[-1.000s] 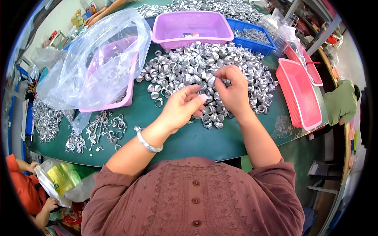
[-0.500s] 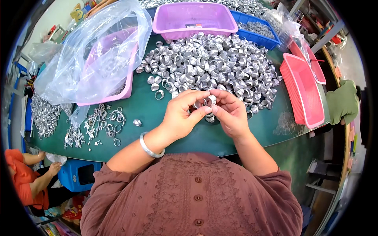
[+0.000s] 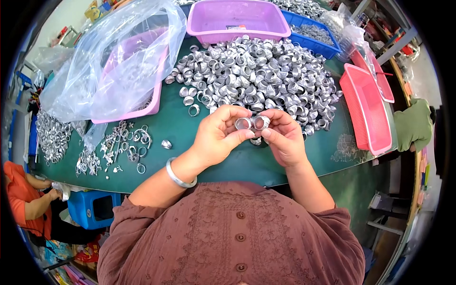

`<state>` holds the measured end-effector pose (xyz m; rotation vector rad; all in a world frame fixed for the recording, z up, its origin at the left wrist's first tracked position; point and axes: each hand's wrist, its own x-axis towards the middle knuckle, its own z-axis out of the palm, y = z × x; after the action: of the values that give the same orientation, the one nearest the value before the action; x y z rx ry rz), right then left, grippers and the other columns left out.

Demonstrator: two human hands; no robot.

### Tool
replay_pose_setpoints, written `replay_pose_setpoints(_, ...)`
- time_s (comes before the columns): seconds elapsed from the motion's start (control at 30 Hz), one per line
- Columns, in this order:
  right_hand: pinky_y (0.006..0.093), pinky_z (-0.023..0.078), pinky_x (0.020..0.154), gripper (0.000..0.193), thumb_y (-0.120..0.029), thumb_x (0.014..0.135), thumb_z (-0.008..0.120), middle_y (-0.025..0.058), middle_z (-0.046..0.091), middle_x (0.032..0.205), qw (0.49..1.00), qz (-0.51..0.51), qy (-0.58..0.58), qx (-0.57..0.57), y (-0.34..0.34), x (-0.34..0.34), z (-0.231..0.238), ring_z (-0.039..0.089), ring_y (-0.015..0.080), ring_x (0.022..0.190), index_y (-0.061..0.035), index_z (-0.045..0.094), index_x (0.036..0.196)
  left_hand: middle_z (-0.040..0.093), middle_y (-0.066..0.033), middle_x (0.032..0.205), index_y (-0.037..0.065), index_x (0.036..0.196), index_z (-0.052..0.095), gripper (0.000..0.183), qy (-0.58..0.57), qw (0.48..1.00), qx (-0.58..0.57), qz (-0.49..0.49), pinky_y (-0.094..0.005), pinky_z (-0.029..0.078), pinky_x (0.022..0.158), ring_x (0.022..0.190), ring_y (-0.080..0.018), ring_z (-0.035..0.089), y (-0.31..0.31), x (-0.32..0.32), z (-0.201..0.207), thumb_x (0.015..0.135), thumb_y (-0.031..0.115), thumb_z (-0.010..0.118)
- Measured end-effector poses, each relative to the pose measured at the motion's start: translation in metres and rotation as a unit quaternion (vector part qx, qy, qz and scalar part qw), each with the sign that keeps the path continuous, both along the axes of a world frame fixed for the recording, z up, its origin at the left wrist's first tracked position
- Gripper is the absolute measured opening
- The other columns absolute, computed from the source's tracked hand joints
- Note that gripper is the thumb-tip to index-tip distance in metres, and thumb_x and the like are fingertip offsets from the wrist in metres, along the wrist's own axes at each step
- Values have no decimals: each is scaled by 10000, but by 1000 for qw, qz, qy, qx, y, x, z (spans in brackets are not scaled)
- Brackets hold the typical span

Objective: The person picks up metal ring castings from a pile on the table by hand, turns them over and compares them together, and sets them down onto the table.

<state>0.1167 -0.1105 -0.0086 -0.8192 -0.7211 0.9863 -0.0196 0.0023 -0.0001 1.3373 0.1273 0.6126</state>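
Note:
Two silver-coloured metal rings are held side by side in front of my chest, their round openings showing. My left hand (image 3: pixel 221 130) pinches the left ring (image 3: pixel 243 123) between thumb and fingers. In the fingertips of my right hand (image 3: pixel 284 135) is the other ring (image 3: pixel 261 123), with a wider, patterned face. The two rings touch or nearly touch. Just beyond my hands lies a big heap of similar silver rings (image 3: pixel 266 71) on the green table (image 3: pixel 228 164). One loose ring (image 3: pixel 194 110) rests to the left of my fingers.
A purple basket (image 3: pixel 237 35) and a blue basket (image 3: pixel 316 45) stand behind the heap. Clear plastic covers another purple basket (image 3: pixel 154 107) at left, near small jewellery pieces (image 3: pixel 118 147). A red basket (image 3: pixel 363 111) is at right. Two people sit nearby, in orange (image 3: pixel 31 204) and green (image 3: pixel 415 126).
My hands have turned the rings so that both openings now show side by side. At lower left, the person in orange has shifted their arms.

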Motion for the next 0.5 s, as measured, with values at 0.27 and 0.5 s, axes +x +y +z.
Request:
replay_pose_setpoints(0.27, 253, 466, 728, 302, 1, 759, 618, 71, 581, 948, 1000, 25, 7, 4, -2, 1, 1, 560, 139, 858, -5, 527, 1047, 503, -87, 1079, 8, 1068, 510, 318, -37, 999, 19, -10, -254, 457, 769, 926, -142, 541, 10, -2, -4, 767, -13, 611)
replay_pose_setpoints(0.5, 281, 486, 742, 294, -16, 775, 607, 111, 577, 993, 999, 38, 9, 9, -3, 0, 3, 583, 190, 898, -2, 497, 1048, 478, -82, 1075, 13, 1074, 504, 313, -21, 996, -70, -44, -240, 444, 755, 926, -129, 518, 2, 0, 2, 774, -45, 576)
